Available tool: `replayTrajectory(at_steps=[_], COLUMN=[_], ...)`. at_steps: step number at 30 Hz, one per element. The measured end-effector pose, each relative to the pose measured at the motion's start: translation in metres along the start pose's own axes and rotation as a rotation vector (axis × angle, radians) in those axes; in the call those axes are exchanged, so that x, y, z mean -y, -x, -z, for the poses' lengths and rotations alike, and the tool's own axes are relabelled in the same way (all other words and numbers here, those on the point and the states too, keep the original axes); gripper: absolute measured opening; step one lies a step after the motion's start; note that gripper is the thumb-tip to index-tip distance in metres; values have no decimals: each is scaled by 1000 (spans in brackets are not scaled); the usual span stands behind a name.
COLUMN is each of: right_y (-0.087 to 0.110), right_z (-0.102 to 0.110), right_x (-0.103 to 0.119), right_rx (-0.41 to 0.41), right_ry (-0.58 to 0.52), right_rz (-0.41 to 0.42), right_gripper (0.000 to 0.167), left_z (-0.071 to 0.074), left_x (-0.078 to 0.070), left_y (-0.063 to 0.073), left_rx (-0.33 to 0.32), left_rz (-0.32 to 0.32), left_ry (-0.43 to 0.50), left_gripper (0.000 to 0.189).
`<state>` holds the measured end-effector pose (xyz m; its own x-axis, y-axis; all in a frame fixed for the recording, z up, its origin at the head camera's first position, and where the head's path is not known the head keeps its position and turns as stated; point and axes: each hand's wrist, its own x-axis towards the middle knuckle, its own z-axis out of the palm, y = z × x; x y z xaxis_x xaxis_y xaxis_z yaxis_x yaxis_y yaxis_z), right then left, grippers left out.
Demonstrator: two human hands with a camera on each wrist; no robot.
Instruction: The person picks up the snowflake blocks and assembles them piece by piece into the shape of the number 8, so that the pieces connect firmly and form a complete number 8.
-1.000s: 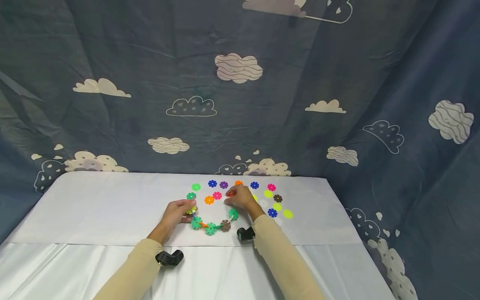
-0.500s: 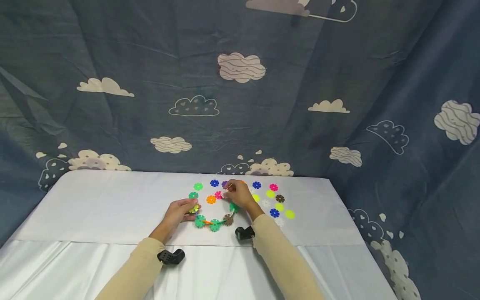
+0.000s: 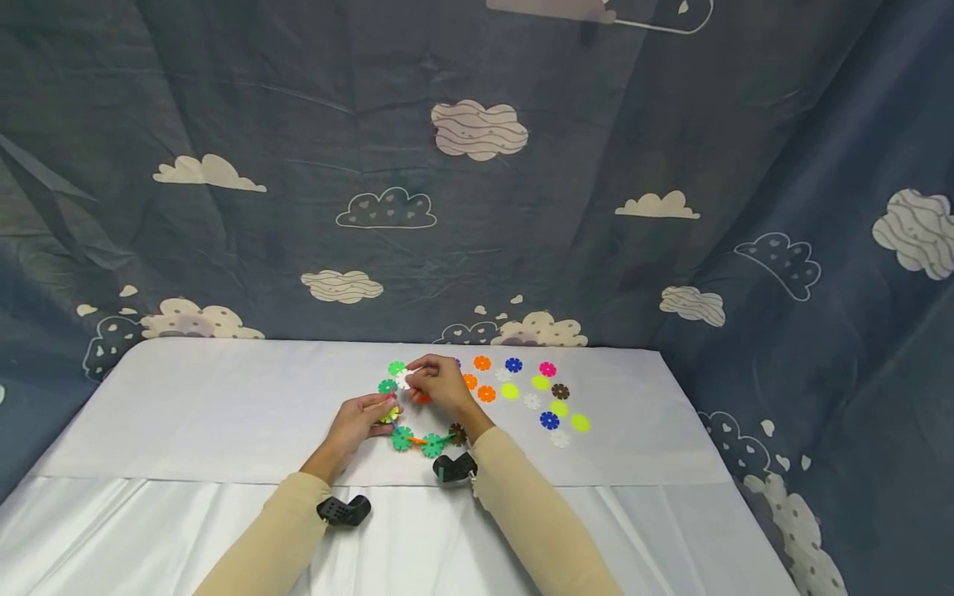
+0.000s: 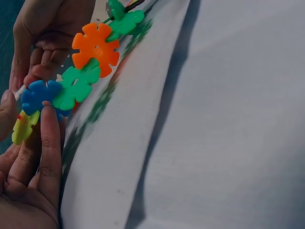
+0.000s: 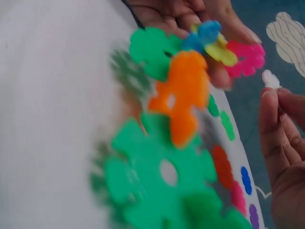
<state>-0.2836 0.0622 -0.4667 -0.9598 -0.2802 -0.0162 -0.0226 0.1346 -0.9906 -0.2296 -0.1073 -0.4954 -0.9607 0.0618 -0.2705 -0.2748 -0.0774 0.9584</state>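
Observation:
A curved chain of slotted flower-shaped plastic discs hangs from my left hand (image 3: pixel 356 430), whose fingers and thumb grip it at the yellow disc (image 4: pixel 23 128) and blue disc (image 4: pixel 40 98). A pink disc (image 5: pixel 248 58) sticks out at that end, past the thumb. Farther along come a green disc (image 4: pixel 76 86), an orange disc (image 4: pixel 96 47) and more green ones, with a brown disc (image 3: pixel 458 434) near my right wrist. My right hand (image 3: pixel 441 387) pinches a white disc (image 5: pixel 270 79) between thumb and fingertip, a short gap from the pink disc.
Loose discs lie flat on the white table cover (image 3: pixel 224 406), including a blue disc (image 3: pixel 513 365), an orange disc (image 3: pixel 486 393) and a yellow disc (image 3: pixel 580 423). Two green discs lie just beyond my left hand. A dark cloud-printed curtain (image 3: pixel 477 248) hangs behind the table.
My right hand has come left from over the loose discs toward my left hand, bringing the white disc in its fingertips. My left hand keeps its hold on the chain.

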Motion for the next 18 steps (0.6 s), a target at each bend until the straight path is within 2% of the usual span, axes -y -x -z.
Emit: replayTrajectory(at_steps=[6,13,18], right_y=[-1,-2,-2], right_z=[-10,-12,-11], right_x=[1,1,1], right_rx=[-25,-53,-35], right_ry=[1,62,64], right_rz=[-30,-14,-10], right_gripper=[18,17,20], left_z=[-1,-1,-1], left_x=[1,0,1], left_y=[0,0,-1], left_rx=[4,0,-3], left_rz=[-23,-26,-28], left_ry=[3,-7,-6], left_gripper=[38,39,38])
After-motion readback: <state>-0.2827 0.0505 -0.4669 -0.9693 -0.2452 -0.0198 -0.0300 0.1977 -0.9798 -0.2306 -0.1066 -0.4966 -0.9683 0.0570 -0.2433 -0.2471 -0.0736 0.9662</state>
